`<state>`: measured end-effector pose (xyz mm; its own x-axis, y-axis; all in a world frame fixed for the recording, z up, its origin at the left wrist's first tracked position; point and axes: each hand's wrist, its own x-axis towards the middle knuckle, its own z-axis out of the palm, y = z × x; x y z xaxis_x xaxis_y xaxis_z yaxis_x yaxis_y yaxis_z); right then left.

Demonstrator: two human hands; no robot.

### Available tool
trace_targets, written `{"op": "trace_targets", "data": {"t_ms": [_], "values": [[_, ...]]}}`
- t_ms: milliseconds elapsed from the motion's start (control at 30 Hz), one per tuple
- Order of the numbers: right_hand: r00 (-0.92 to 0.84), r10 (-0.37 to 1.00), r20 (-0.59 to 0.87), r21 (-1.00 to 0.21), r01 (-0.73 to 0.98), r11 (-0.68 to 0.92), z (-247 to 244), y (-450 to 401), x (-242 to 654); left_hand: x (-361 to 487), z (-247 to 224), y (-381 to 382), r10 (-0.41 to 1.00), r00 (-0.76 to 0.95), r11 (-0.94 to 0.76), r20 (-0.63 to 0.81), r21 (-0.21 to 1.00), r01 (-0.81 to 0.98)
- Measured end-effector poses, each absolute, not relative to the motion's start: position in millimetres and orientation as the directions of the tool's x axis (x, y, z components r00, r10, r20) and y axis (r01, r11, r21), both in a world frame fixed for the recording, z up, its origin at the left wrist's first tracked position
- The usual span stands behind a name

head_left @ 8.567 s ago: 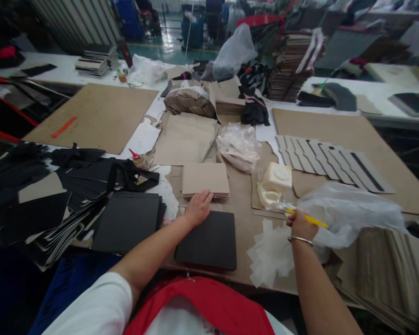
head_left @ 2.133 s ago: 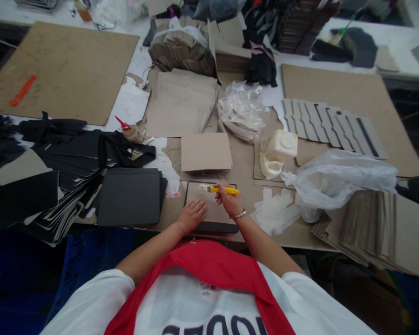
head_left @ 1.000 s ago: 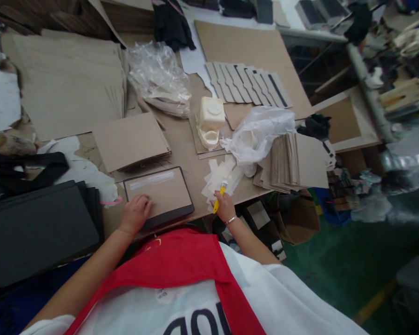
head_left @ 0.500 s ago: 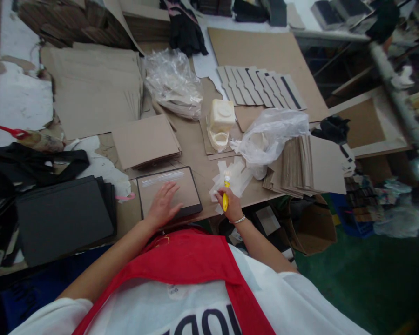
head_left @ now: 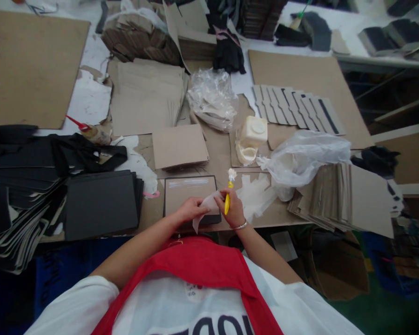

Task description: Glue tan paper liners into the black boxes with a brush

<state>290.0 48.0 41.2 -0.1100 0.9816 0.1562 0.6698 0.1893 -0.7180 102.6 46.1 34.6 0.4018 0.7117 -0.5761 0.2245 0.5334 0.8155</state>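
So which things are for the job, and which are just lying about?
Seemingly for the job:
white strip, in left hand and right hand
yellow brush, also in right hand
brown-faced board beneath

Probably just lying about:
red-tipped bottle
crumpled clear plastic
black cloth

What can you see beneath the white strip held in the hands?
Beneath the white strip lies the tan panel with its dark border. The part behind the strip and left hand is covered; marks there cannot be seen.

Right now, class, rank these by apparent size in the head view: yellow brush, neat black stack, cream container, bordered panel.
1. Neat black stack
2. Bordered panel, partly covered
3. Cream container
4. Yellow brush
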Motion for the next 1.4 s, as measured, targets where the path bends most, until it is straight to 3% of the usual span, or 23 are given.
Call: {"op": "trace_targets", "data": {"t_ms": [100,300,367,500,600,1100,1400], "values": [[-0.031,0.982,0.187,-0.695,0.703,0.155,27.8,64.9,283.9,72.2,31.6,48.6,0.731,0.310,0.559,-0.608,0.794,0.240],[0.023,0.975,0.222,-0.642,0.756,0.128,-3.9,93.6,271.8,15.3,18.7,52.5,0.729,-0.002,0.683,-0.684,0.728,0.054],[-0.001,0.975,0.223,-0.618,0.773,0.142,-15.1,98.2,265.4,8.0,13.5,56.8,0.744,-0.117,0.668,-0.658,0.736,0.113],[-0.065,0.972,0.227,-0.555,0.811,0.184,-32.9,103.0,256.7,2.3,5.4,68.8,0.800,-0.277,0.600,-0.533,0.686,0.412],[-0.096,0.971,0.220,-0.521,0.830,0.200,-40.8,105.3,255.6,0.2,2.8,76.6,0.816,-0.320,0.575,-0.481,0.627,0.526],[-0.106,0.976,0.192,-0.469,0.864,0.186,-48.4,108.6,253.7,-2.7,-4.5,89.4,0.804,-0.328,0.580,-0.495,0.533,0.616],[-0.084,0.978,0.190,-0.427,0.890,0.159,-47.5,109.6,250.7,-0.3,-2.4,86.4,0.849,-0.291,0.468,-0.441,0.371,0.802]]}}
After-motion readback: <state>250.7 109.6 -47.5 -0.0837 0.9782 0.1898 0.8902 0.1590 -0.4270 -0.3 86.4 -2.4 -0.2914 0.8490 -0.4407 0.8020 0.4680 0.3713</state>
